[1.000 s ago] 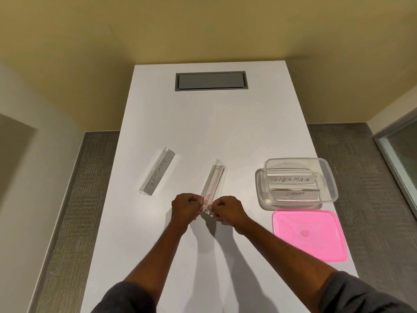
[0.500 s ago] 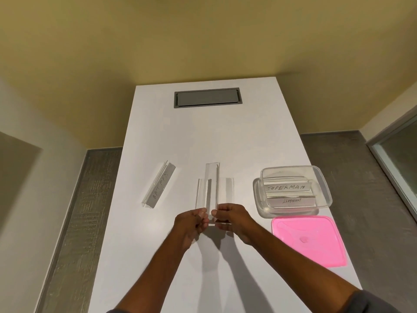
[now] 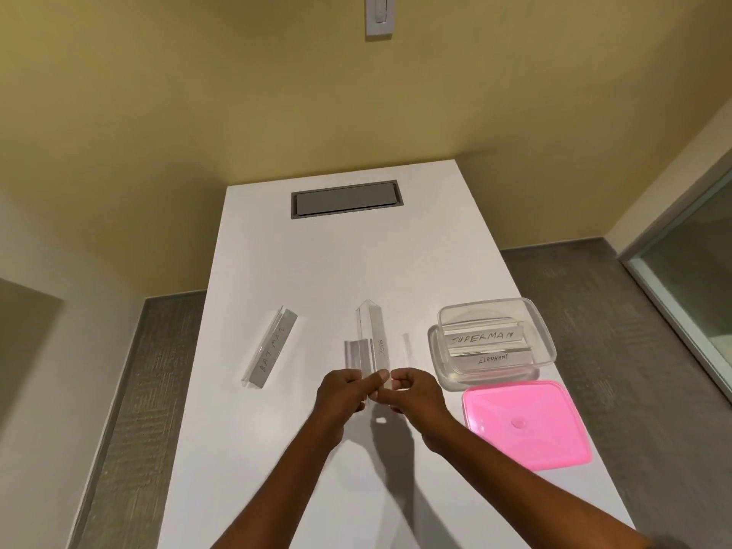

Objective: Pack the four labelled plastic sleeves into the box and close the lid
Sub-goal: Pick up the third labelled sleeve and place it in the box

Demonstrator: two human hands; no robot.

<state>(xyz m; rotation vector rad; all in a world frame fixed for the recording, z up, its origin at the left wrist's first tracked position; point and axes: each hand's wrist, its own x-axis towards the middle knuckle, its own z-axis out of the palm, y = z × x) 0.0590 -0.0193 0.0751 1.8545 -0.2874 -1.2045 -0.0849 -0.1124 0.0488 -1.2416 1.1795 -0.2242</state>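
My left hand [image 3: 344, 394] and my right hand [image 3: 412, 394] both pinch the near end of a clear plastic sleeve [image 3: 374, 338], held up above the white table [image 3: 356, 263] and pointing away from me. Its handwritten label is too faint to read for certain. Another sleeve labelled BATMAN [image 3: 271, 348] lies flat on the table to the left. At the right stands the clear plastic box [image 3: 546, 342], open, with two sleeves inside: SUPERMAN [image 3: 481, 336] and ELEPHANT [image 3: 493, 359]. The pink lid [image 3: 523, 423] lies flat just in front of the box.
A grey cable hatch [image 3: 344, 198] is set into the far end of the table. The table's right edge runs close beside the box and lid. A yellow wall with a white switch plate [image 3: 379, 13] is behind; a glass door is at far right.
Both hands have lifted the sleeve's far end off the table and turned it, so its label now faces me. The camera has tilted upward. The box, lid and BATMAN sleeve stayed put.
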